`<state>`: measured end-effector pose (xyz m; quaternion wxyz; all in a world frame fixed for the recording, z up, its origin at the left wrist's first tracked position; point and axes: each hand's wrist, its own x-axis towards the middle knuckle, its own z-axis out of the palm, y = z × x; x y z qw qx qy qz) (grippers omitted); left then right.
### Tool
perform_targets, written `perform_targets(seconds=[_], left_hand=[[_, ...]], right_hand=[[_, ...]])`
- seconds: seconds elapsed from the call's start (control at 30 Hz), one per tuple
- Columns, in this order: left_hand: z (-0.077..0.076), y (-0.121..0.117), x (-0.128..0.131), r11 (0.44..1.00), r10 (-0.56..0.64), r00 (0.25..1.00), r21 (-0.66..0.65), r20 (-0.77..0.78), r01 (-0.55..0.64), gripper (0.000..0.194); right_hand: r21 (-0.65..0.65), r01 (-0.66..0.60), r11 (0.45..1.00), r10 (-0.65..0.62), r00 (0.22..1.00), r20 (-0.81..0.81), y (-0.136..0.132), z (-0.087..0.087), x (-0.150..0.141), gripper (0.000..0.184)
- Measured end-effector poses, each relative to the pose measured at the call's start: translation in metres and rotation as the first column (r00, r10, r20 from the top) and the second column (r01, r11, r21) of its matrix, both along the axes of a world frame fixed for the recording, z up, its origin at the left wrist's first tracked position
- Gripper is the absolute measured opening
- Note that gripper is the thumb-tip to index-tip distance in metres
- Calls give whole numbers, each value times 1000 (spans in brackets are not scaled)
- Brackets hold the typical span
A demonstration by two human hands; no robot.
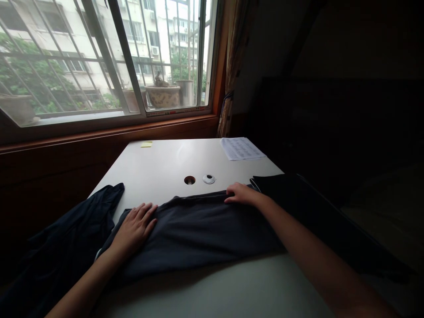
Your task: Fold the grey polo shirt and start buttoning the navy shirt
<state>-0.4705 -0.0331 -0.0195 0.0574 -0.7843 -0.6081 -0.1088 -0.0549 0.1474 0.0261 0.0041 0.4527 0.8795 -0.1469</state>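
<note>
Two hands on one dark cloth

You have one dark cloth (202,229) laid crosswise on the near part of the white tabletop (165,161), with both your hands on it. Your left hand (137,223) rests flat on its left end, palm down, fingers extended and slightly parted, gripping nothing. Your right hand (241,193) is at the far edge toward the right, fingers bent over it; you cannot tell from here whether they pinch the fabric. Two more dark stretches of fabric flank it: one left-side fabric (82,225) running off the left edge, one right-side fabric (304,212) running off the right. Whether either joins the middle piece is unclear.

Beyond your hands, count one round hole (190,180) and, just beside it, one white ring (208,179). Near the far edge lie one yellow note (146,144) at left and printed sheets (243,149) at right, too overlapped to count.
</note>
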Motion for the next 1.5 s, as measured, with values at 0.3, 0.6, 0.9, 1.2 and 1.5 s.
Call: perform_targets(seconds=[0.3, 0.6, 0.9, 1.2, 1.5], left_hand=[[-13, -22, -18, 997, 72, 997, 16, -20, -72, 53], [2, -15, -27, 992, 120, 993, -34, 7, -120, 49], [36, 72, 39, 972, -124, 944, -152, 306, 177, 41], [18, 92, 48, 986, -21, 859, -133, 511, 104, 24], [2, 87, 55, 1000, 3, 902, -7, 433, 1, 18]], right_hand=[[-112, 159, 981, -122, 950, 288, 35, 32, 80, 17], [-221, 158, 962, -105, 967, 233, 54, 30, 91, 24], [-202, 197, 959, -143, 956, 255, 48, 40, 93, 26], [-130, 240, 962, -176, 909, 377, 52, 42, 84, 28], [-71, 315, 946, -235, 823, 518, 73, 45, 64, 28]])
